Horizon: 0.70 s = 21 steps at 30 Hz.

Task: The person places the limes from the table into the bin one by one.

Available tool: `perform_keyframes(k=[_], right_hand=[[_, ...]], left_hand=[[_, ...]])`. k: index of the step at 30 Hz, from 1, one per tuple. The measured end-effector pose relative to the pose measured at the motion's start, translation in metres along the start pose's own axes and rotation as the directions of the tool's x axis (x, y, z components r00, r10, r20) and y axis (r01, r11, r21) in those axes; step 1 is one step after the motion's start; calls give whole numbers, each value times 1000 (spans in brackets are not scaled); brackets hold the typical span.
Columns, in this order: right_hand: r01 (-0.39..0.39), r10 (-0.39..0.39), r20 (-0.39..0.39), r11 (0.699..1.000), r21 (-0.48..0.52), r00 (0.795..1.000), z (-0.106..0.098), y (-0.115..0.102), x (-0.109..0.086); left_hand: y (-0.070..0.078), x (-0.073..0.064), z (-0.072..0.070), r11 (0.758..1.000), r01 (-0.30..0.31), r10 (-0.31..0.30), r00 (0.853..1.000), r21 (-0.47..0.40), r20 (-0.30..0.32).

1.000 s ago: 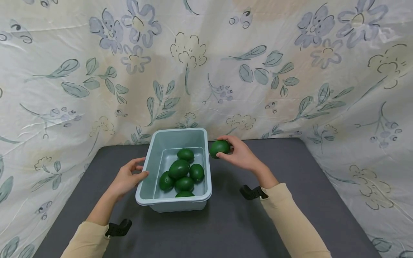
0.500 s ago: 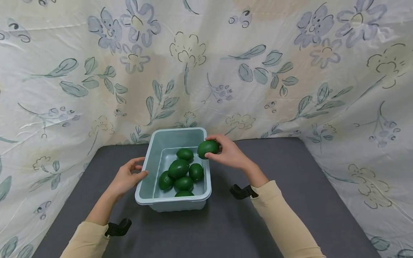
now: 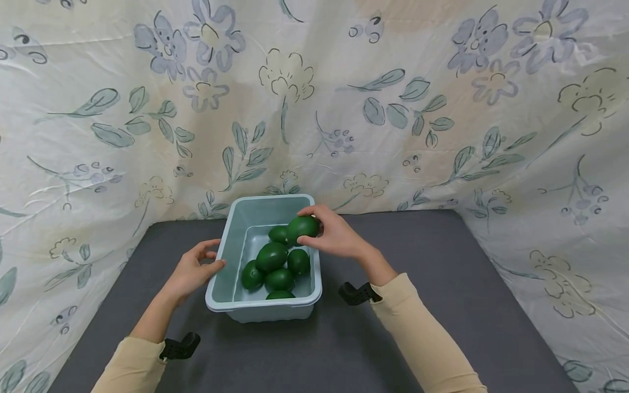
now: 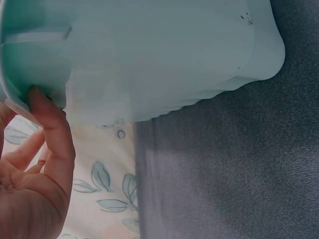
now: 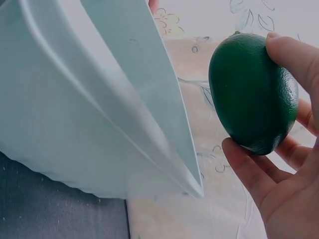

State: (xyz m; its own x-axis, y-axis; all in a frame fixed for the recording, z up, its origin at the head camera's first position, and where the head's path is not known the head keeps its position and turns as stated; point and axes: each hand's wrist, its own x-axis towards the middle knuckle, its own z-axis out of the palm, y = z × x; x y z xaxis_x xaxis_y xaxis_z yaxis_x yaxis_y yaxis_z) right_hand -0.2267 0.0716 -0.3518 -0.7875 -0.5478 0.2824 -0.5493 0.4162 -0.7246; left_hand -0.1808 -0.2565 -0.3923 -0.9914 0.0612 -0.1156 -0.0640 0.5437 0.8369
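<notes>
A pale blue-green plastic bin holds several glossy dark green avocados. My left hand pinches the bin's left rim; in the left wrist view the thumb hooks over that rim. Above the bin's right side, my right hand grips another avocado between thumb and fingers. That avocado overlaps one lying at the back of the bin in the head view. The right wrist view has the held avocado higher than the rim, with fingers around its end and side.
The bin stands on a dark grey table with its back close to a hanging floral cloth. More of that cloth hangs at both sides. Each wrist wears a black strap with a camera, and both forearms are in beige sleeves.
My right hand has carried the avocado leftward, from outside the bin's right rim to over its inside. The left hand and the bin have stayed in place.
</notes>
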Motion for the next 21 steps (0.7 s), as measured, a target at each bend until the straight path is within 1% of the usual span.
perform_keyframes(k=[3,9,18,21], right_hand=[[3,-3,11,1000,-16,1000,3,-2,1],[16,-16,23,1000,-2,1000,9,-10,4],[48,-47,56,999,-10,997,17,-16,11],[43,-43,73,999,-5,996,19,-19,13]], left_hand=[[0,0,0,1000,5,-4,1000,6,-2],[0,0,0,1000,2,-2,1000,1,2],[0,0,0,1000,-6,6,1000,4,-4],[0,0,1,1000,-5,5,1000,2,-3]])
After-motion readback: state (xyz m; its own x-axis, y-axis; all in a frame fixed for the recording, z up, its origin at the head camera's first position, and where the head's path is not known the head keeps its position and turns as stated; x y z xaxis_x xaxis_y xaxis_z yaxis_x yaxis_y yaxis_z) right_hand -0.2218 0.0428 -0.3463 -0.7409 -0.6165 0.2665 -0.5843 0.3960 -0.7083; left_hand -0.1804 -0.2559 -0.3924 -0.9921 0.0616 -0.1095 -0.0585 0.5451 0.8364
